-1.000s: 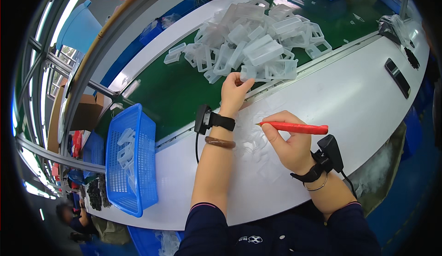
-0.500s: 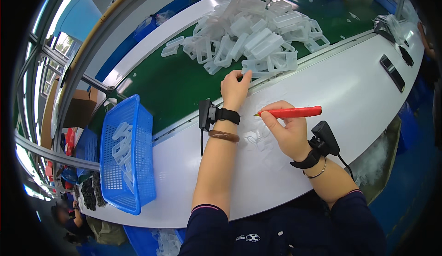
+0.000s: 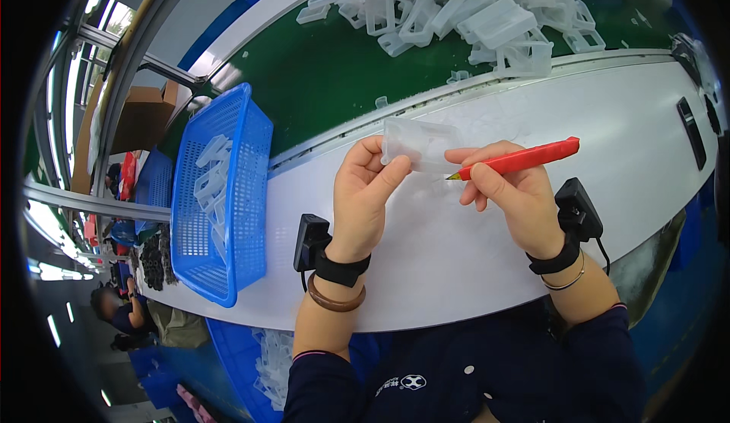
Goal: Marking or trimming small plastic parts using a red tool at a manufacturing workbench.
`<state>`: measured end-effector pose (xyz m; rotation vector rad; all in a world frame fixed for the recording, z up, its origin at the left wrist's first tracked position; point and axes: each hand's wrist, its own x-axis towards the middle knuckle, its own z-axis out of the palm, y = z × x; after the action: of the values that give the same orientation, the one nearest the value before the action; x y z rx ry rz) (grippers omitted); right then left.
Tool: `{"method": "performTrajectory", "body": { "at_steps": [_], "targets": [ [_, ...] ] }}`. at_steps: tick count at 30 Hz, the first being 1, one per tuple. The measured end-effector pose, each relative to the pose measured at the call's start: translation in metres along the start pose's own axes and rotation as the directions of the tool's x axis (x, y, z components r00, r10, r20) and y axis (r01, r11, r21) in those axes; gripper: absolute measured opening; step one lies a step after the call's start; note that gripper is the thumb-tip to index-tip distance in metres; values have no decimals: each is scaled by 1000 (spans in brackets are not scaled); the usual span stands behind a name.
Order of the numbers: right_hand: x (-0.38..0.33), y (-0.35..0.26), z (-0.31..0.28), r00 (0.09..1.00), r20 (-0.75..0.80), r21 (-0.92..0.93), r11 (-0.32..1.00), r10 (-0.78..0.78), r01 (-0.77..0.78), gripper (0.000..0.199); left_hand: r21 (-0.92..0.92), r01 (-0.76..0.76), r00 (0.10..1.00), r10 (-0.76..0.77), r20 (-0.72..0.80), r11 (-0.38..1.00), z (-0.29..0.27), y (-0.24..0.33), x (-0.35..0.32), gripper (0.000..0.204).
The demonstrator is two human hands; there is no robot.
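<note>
My left hand (image 3: pixel 368 192) grips the left end of a translucent plastic box (image 3: pixel 427 143), thumb in front and fingers behind, holding it above the white table. In my right hand (image 3: pixel 511 187) is a red-handled knife (image 3: pixel 531 156), gripped like a pen, its short pointed tip toward the lower right part of the box. The right index finger reaches to the box's right end. Beyond the table edge, a heap of similar translucent boxes (image 3: pixel 498 22) lies on the green belt (image 3: pixel 334 73).
A blue perforated basket (image 3: pixel 251 248) with several clear plastic pieces stands on the left of the white table (image 3: pixel 449 278). A dark phone (image 3: pixel 690 133) lies at the right. Metal frame posts rise at the left. Someone sits at the far lower left.
My left hand has drawn back from the heap with a translucent box in it. My right hand has brought the red-handled knife up to that box. The view has shifted.
</note>
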<state>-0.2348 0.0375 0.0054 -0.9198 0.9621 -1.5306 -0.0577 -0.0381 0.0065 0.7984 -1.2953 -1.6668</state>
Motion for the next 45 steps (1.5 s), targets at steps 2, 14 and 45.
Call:
{"method": "performTrajectory", "body": {
  "at_steps": [2, 14, 45],
  "targets": [
    [-5, 3, 6, 995, 75, -2, 998, 64, -64, 16, -6, 25, 1000, -25, 8, 1000, 2, -4, -19, 24],
    [-8, 8, 8, 987, 120, -35, 994, 110, -106, 13, -55, -6, 1000, 5, -14, 998, 5, -14, -45, 30],
    [9, 3, -17, 926, 265, -549, 747, -268, 374, 9, -199, 34, 993, -57, -108, 979, -9, -13, -55, 34]
  ]
}}
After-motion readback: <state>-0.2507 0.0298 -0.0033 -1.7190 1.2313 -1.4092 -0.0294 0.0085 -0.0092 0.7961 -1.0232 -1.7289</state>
